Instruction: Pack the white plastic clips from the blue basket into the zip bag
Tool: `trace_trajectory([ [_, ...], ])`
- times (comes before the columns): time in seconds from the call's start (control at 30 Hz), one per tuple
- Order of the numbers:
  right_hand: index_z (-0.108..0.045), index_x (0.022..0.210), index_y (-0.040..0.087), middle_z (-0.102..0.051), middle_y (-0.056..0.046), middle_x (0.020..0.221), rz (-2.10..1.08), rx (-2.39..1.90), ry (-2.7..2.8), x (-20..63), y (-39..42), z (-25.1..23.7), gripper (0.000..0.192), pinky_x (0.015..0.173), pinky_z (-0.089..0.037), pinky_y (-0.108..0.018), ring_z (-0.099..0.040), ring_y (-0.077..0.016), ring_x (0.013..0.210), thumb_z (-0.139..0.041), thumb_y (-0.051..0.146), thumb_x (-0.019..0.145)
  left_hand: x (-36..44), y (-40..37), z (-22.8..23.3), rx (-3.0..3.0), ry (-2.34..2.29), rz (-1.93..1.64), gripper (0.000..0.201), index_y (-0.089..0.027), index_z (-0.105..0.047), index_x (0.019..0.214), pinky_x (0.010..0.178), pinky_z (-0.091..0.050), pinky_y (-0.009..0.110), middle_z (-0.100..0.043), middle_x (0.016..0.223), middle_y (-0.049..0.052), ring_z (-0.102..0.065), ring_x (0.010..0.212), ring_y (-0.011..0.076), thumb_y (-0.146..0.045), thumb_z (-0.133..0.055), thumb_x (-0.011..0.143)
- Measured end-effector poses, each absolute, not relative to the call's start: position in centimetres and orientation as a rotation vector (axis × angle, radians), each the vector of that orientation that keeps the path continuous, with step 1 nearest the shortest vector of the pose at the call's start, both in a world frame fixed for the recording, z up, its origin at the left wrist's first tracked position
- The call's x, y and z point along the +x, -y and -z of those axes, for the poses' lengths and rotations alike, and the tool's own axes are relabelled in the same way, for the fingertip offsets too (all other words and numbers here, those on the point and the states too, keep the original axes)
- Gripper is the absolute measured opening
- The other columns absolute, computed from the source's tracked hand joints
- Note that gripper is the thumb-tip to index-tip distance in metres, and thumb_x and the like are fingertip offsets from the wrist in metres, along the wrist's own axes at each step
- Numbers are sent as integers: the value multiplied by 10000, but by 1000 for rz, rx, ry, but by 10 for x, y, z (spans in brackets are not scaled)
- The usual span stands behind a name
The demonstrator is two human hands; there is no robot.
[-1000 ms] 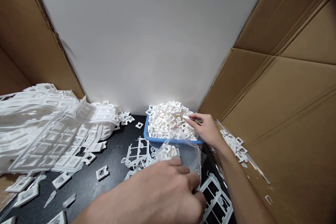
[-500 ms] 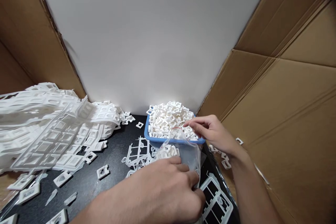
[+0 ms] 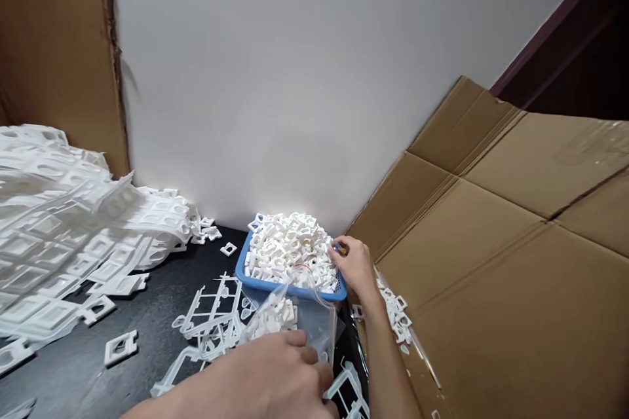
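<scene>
My left hand (image 3: pixel 275 376) grips the near edge of a clear plastic bag (image 3: pixel 295 321) that lies on the black table and holds a few small white plastic pieces. My right hand (image 3: pixel 354 267) reaches into the right side of a blue tray (image 3: pixel 275 283) heaped with small white square plastic pieces (image 3: pixel 289 249). Its fingers are curled around something small among the pieces; a spot of yellow shows at the fingertips. The bag's open mouth sits just in front of the tray.
A big pile of white moulded frames (image 3: pixel 63 222) fills the left of the black table (image 3: pixel 147 314). Empty white sprues (image 3: pixel 211 314) and loose pieces (image 3: pixel 120 347) lie in front. Cardboard sheets (image 3: pixel 491 262) lean at right, more cardboard at upper left.
My view has swung right and tilted. My right hand has moved back onto the tray's right side among the pieces. My left hand still holds the bag.
</scene>
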State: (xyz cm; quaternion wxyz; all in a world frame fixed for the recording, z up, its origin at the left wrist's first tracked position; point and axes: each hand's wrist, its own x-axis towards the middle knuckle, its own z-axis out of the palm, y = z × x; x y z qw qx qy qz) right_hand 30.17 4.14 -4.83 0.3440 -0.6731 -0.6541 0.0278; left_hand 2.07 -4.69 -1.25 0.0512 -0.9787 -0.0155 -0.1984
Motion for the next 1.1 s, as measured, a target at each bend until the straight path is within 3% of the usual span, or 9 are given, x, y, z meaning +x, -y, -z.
trace_trajectory([
  [0.1,-779,849,185,-753,-83,889,-168,-1666,1742,302,-33,38,142,802,-499,-343,-675,-241,836,-731,318,833,21,44,16,-3022,52,506,265,-215,-665,744,660,-448,357,-707,769,-11,-609,635,180,-274,-857,917],
  [0.2,-763,931,190,-715,-44,867,-356,-1551,1749,301,-18,25,213,682,-482,-282,-629,-178,742,-756,393,867,25,40,25,-3054,38,430,242,-213,-680,749,662,-436,366,-693,747,-10,-602,615,185,-261,-840,925],
  [0.3,-691,997,207,-552,35,730,-700,-1318,1579,297,-3,12,295,505,-317,-225,-410,-90,553,-798,459,887,31,37,35,-3035,56,523,268,-213,-658,720,614,-396,381,-661,717,-21,-570,582,179,-250,-859,893],
  [0.37,-649,996,216,-417,73,676,-924,-1170,1484,294,5,5,296,474,-197,-218,-272,-69,525,-795,461,919,32,36,38,-3039,61,547,278,-212,-656,721,601,-385,382,-662,728,-21,-559,587,177,-243,-912,826],
  [0.43,-633,987,217,-370,75,683,-1059,-1095,1474,291,10,1,269,480,-154,-218,-236,-70,544,-762,452,963,32,35,38,-3044,60,528,293,-211,-658,721,597,-380,379,-666,734,-20,-553,590,176,-222,-947,768],
  [0.6,-620,961,203,-406,63,716,-1264,-987,1477,280,15,-2,275,466,-122,-210,-206,-62,550,-745,448,977,30,35,38,-3048,93,499,301,-214,-658,714,588,-369,378,-659,720,-28,-535,571,175,-241,-954,760],
  [0.8,-619,922,199,-477,50,708,-1429,-900,1531,265,17,-6,277,451,-161,-206,-273,-59,529,-759,434,963,30,35,41,-2998,56,552,262,-211,-655,729,624,-405,382,-658,732,-23,-569,600,180,-223,-886,851],
  [0.9,-645,929,196,-492,52,719,-1317,-932,1619,260,19,-11,236,467,-202,-211,-290,-59,543,-784,385,953,30,35,39,-3002,49,545,259,-208,-653,736,616,-390,383,-659,737,-20,-570,602,179,-228,-873,872],
  [1.1,-764,911,186,-565,35,742,-922,-1179,1937,250,32,-27,61,585,-352,-234,-458,-94,670,-818,176,885,29,38,41,-3009,59,558,245,-214,-662,744,644,-407,385,-650,739,-21,-547,608,182,-222,-858,890],
])
